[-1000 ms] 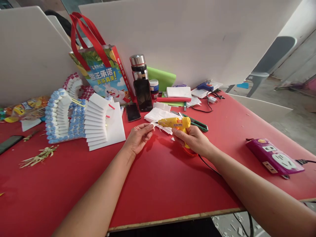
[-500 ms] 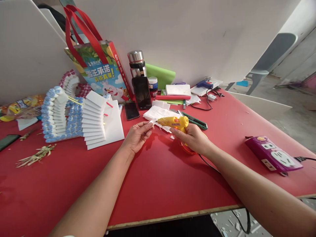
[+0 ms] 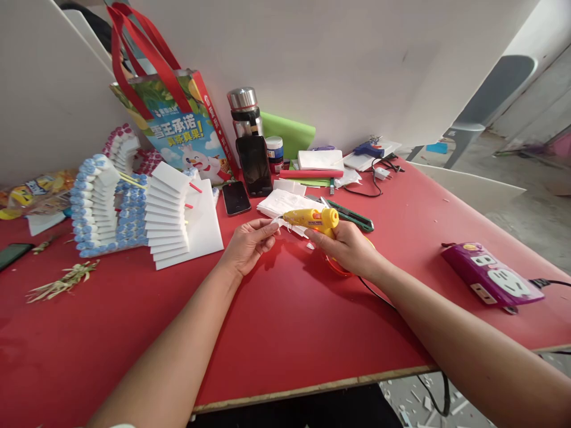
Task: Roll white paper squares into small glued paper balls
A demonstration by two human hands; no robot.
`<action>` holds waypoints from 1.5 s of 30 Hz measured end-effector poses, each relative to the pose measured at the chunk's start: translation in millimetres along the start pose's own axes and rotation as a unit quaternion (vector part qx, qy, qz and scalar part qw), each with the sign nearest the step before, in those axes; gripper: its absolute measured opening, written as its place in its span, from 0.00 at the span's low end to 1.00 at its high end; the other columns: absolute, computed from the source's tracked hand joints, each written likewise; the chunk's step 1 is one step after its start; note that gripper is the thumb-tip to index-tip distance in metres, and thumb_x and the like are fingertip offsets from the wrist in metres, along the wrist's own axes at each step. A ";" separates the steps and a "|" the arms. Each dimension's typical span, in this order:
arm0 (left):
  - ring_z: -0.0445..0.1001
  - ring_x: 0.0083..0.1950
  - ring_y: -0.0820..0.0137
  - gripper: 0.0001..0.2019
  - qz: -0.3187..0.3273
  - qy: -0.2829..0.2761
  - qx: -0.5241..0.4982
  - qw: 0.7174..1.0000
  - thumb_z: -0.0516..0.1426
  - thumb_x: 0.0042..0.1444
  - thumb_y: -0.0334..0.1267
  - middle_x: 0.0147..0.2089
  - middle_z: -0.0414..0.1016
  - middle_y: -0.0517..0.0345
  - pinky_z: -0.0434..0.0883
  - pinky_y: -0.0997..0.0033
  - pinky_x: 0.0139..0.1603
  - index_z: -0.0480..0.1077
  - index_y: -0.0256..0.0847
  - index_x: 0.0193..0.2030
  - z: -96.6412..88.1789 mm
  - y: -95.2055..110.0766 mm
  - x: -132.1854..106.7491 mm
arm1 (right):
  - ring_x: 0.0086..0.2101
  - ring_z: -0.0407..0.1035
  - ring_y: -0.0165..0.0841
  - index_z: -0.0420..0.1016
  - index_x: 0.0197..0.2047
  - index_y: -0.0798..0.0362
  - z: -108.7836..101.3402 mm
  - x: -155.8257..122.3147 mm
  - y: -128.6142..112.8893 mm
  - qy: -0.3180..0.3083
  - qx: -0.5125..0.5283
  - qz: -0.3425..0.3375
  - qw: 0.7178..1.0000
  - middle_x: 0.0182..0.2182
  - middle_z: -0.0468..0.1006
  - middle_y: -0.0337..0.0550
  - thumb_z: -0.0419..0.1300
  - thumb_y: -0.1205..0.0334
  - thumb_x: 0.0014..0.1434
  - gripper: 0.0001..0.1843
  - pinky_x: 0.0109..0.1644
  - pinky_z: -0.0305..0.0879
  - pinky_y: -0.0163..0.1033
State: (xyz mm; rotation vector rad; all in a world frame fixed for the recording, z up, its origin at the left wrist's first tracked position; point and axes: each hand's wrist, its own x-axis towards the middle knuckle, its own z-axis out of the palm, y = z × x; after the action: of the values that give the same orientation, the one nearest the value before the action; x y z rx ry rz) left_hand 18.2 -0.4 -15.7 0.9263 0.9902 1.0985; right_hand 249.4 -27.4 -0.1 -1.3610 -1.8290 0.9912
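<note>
My right hand (image 3: 345, 244) is wrapped round the handle of a yellow hot glue gun (image 3: 312, 219), its nozzle pointing left. My left hand (image 3: 252, 245) pinches a small white piece (image 3: 277, 220) between thumb and fingertips, right at the nozzle; fingers hide most of that piece. Behind the glue gun lie white sheets (image 3: 281, 203) and a green utility knife (image 3: 352, 216). Below my right hand a red-orange round object (image 3: 336, 267) is partly covered. Left of my hands stands a fanned stack of white strips (image 3: 167, 223) on a white board (image 3: 207, 235).
A purple power strip (image 3: 491, 276) lies on the right of the red table (image 3: 276, 333). At the back stand a steel flask (image 3: 243, 107), an upright phone (image 3: 253, 166) and a shopping bag (image 3: 187, 131). Blue-and-white bundled rolls (image 3: 91, 208) and dried stalks (image 3: 65, 280) are at left.
The view has shifted slightly. Both hands keep nearly the same pose, with the glue gun nozzle still against the small white piece.
</note>
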 end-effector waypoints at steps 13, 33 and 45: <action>0.63 0.22 0.83 0.15 -0.004 0.010 0.000 1.000 0.72 0.44 0.41 0.31 0.75 0.57 0.58 0.80 0.21 0.78 0.34 0.34 0.1 0.7 -0.1 | 0.20 0.44 0.23 0.50 0.21 0.51 -0.3 -1.1 0.8 0.001 -0.014 -0.008 1.000 0.18 0.52 0.33 0.54 0.31 0.59 0.34 0.22 0.41 0.36; 0.64 0.22 0.83 0.15 0.000 0.024 -0.011 1.000 0.73 0.42 0.40 0.31 0.75 0.56 0.57 0.80 0.21 0.78 0.33 0.34 -1.4 1.8 0.4 | 0.20 0.43 0.23 0.54 0.20 0.51 -4.9 -3.3 -4.9 0.025 0.022 0.007 0.999 0.17 0.51 0.32 0.56 0.33 0.59 0.33 0.22 0.40 0.36; 0.64 0.22 0.83 0.14 0.008 0.020 -0.014 1.000 0.72 0.45 0.39 0.31 0.76 0.57 0.58 0.81 0.21 0.78 0.35 0.36 -2.1 0.2 0.1 | 0.19 0.44 0.23 0.55 0.19 0.51 -3.5 0.1 -2.8 0.012 -0.008 0.018 1.000 0.16 0.53 0.33 0.55 0.32 0.58 0.33 0.22 0.40 0.36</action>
State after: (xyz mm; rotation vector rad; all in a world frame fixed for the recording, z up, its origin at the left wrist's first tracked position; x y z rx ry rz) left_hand 16.2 0.0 -16.1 0.8933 0.9990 1.1462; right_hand 251.1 -27.1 4.0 -1.4139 -1.8047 0.9755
